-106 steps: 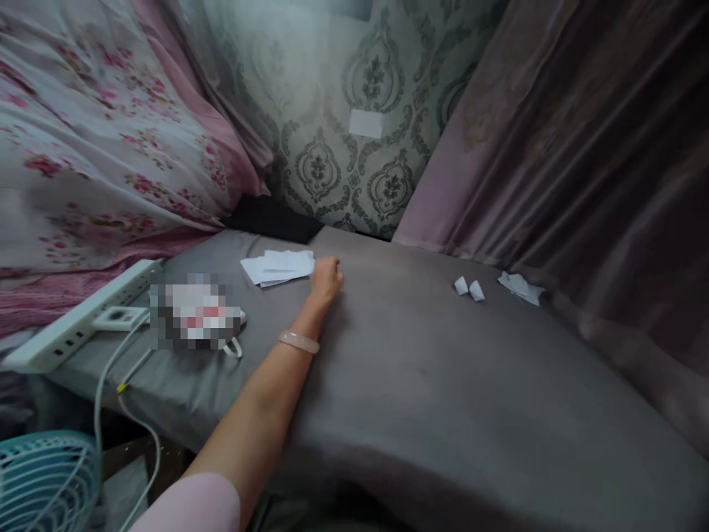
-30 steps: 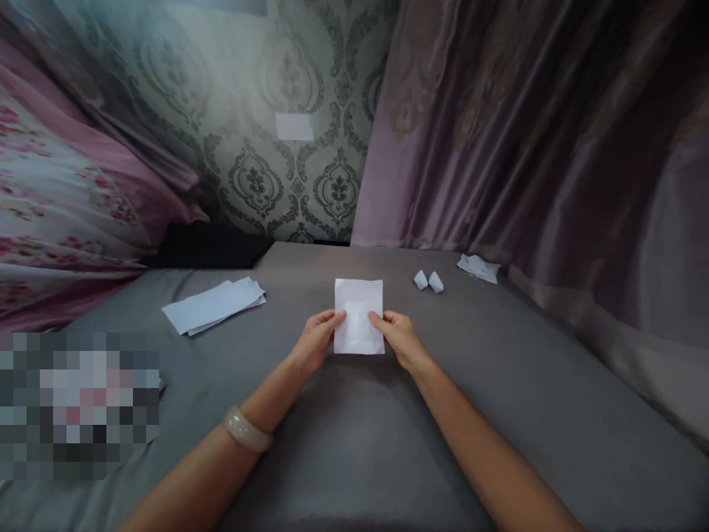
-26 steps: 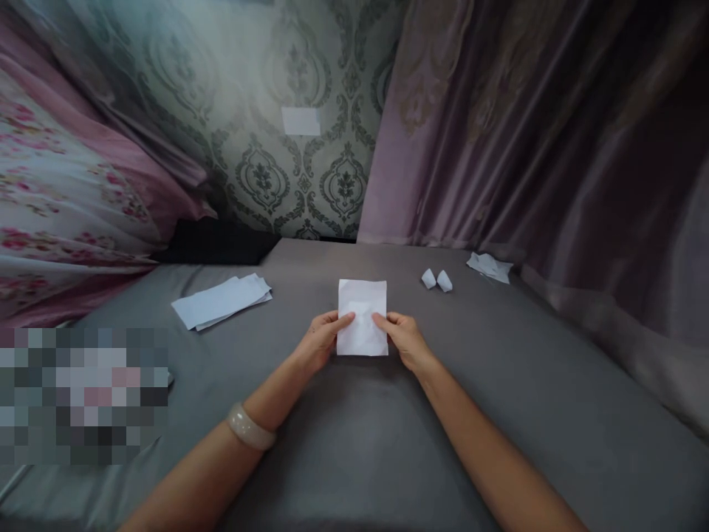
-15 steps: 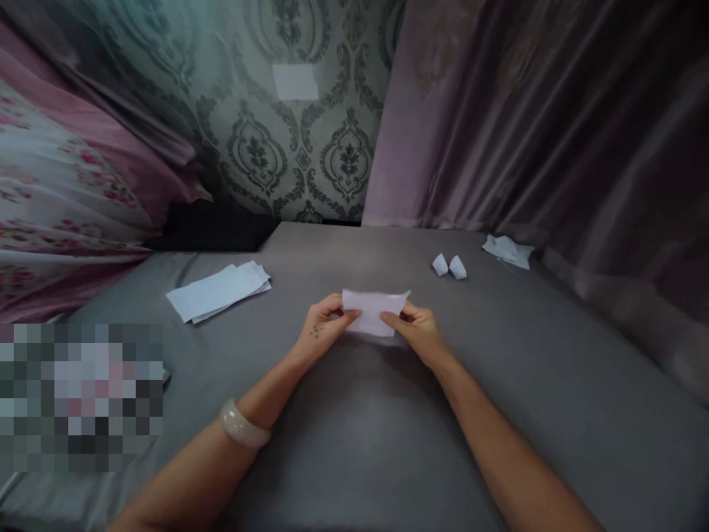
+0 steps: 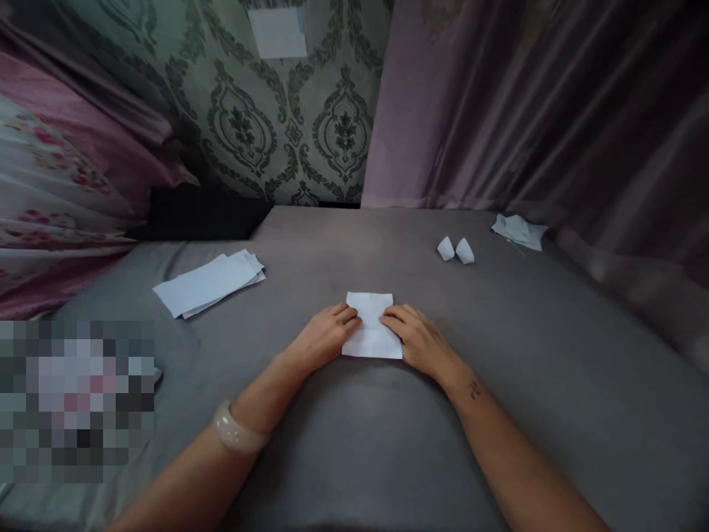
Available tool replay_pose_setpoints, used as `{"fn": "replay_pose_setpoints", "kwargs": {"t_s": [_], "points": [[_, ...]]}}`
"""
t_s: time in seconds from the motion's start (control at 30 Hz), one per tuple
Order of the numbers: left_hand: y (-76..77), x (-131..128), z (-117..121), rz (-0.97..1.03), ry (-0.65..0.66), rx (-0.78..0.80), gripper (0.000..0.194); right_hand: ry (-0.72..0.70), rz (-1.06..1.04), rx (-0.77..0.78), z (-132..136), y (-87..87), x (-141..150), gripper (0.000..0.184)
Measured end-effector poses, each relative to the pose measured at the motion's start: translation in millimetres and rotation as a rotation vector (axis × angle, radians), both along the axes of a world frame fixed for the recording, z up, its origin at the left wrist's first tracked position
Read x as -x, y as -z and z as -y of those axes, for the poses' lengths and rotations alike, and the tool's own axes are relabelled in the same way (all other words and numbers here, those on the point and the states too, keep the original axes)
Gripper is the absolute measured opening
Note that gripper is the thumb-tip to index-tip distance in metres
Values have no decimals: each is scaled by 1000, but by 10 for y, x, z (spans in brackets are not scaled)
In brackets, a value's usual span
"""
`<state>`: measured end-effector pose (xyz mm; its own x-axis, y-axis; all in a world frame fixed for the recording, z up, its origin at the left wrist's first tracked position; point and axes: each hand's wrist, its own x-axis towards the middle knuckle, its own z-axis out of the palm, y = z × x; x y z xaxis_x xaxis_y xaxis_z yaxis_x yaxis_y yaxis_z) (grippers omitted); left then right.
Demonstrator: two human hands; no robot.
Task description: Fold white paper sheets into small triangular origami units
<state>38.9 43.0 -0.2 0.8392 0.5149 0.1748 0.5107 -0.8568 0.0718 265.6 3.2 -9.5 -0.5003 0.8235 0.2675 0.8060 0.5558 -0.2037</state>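
Touching sheet (image 5: 371, 342) w/ L hand (image 5: 326, 334) & R hand (image 5: 422, 341), both part-open.

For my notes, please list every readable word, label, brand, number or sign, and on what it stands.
No readable text.
Dark mark on the right forearm: too small to read.
White paper sheet at centre: none legible.
White rectangular notice on the patterned wall: none legible.
Pixelated patch at left: too blurred.

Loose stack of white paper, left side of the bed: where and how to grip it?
I'd pinch the stack of white paper mid-length on its near long edge, coming in low from the person's side, thumb on top. It's long, thin and flat on the grey cover, so an end grip may sag; a lower sheet peeks out there, so catch both layers.
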Motion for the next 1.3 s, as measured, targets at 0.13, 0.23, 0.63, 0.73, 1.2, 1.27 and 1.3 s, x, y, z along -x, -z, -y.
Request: {"fn": "replay_pose_setpoints", "kwargs": {"t_s": [0.13,0.23,0.63,0.73,1.2,1.27,1.3], "points": [[62,62,29,102,-41,154,46,44,-36,78,87,-21,14,45],[110,44,19,278,-141,264,36,95,-147,111,72,17,19,39],[188,-183,-74,471,-658,321,31,515,-388,107,-128,187,151,30],[244,-169,-106,452,-660,298,29,561,-342,81,-139,202,174,26],[176,-196,-94,96,-125,37,37,188,-109,4,-92,100,247,45],[213,-187,-108,65,-97,81,43,128,-69,39,-95,123,227,54],[233,-174,-117,57,-114,99,46,131,-59,50,-95,134,213,56]]}}
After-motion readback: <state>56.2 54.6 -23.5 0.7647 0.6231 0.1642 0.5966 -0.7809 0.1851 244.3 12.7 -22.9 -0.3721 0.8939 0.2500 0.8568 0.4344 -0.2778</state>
